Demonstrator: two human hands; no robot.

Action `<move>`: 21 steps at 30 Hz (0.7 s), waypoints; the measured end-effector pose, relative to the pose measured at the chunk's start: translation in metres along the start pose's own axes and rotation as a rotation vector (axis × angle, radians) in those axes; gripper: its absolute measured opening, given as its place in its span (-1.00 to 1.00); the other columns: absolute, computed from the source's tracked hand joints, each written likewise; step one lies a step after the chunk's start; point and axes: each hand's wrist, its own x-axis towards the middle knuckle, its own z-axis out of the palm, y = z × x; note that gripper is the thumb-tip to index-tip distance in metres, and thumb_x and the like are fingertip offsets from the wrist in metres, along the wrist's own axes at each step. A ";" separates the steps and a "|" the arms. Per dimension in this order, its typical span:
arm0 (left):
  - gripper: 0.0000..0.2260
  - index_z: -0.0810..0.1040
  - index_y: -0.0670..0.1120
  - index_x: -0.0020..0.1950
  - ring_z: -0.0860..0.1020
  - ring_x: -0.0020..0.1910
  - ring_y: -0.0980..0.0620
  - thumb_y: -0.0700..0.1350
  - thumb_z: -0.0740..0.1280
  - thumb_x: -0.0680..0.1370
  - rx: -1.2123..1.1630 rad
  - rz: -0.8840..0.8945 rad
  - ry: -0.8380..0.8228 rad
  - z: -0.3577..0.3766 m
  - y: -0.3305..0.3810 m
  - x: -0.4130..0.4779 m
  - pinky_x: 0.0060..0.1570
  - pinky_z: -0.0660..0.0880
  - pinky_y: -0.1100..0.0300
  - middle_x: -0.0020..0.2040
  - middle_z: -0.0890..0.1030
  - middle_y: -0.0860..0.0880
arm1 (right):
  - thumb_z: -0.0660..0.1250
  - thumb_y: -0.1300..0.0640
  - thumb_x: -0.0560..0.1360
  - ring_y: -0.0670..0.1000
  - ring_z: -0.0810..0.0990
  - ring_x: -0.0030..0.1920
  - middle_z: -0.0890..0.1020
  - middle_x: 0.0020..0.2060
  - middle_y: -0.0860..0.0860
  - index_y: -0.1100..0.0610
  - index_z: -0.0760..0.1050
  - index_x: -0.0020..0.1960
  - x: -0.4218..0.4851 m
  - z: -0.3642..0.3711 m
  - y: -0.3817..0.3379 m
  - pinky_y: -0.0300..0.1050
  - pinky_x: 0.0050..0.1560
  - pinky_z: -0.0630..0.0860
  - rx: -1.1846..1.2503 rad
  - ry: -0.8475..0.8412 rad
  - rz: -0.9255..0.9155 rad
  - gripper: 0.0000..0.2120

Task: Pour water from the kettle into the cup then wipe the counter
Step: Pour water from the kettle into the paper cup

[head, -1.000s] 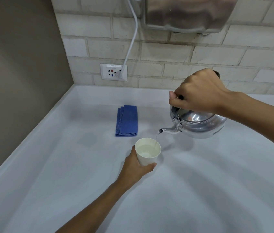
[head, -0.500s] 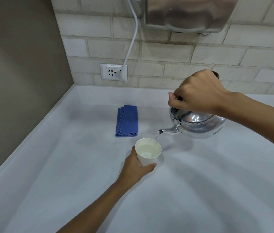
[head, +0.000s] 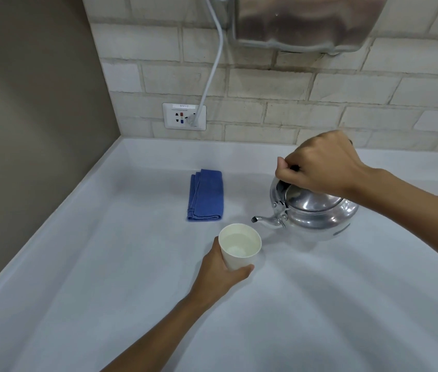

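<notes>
White counter fills most of my view, running back to a pale brick-tile wall and a plain brown-grey side wall on the left. Brushed metal appliance hangs on the tile at top, only its lower part in shot. White cord drops from up there into a white wall socket just above the counter's back edge.

Steel kettle sits right of centre, spout pointing left toward the cup, body close to level; can't tell if its base touches the counter or hangs just above it. My right hand is closed in a fist over the kettle's top handle, gripping it from above.

Folded blue cloth lies flat on the counter, behind the cup and left of the kettle, apart from both.

White paper cup stands upright on the counter, just in front of and below the spout tip, not touching it, water visible inside. My left hand wraps the cup's lower side, fingers curled round it, thumb on the near face.

No stream visible at the spout.
</notes>
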 end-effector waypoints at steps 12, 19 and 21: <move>-0.44 0.32 0.21 0.09 0.46 0.03 0.37 -0.01 0.56 0.25 -0.007 -0.003 -0.010 0.000 0.001 0.000 -0.10 0.38 0.57 0.04 0.51 0.21 | 0.17 0.02 0.44 0.01 0.15 -0.58 0.18 -0.67 0.00 0.14 0.17 -0.58 0.009 0.059 0.042 -0.22 -0.48 0.14 0.300 -0.103 0.510 -0.54; -0.46 0.33 0.23 0.07 0.47 0.04 0.34 0.00 0.55 0.25 -0.013 -0.006 -0.013 -0.001 0.002 -0.001 -0.07 0.39 0.54 0.05 0.52 0.20 | 0.20 0.04 0.44 0.03 0.19 -0.56 0.21 -0.64 0.01 0.13 0.14 -0.57 0.035 0.105 0.056 -0.16 -0.46 0.19 0.412 -0.191 0.706 -0.53; -0.46 0.33 0.23 0.07 0.46 0.04 0.36 -0.01 0.55 0.25 -0.010 -0.007 -0.013 -0.001 0.002 0.000 -0.07 0.38 0.55 0.04 0.52 0.20 | 0.21 0.05 0.43 0.03 0.17 -0.57 0.20 -0.64 0.01 0.13 0.13 -0.58 0.040 0.114 0.059 -0.16 -0.47 0.18 0.418 -0.203 0.743 -0.54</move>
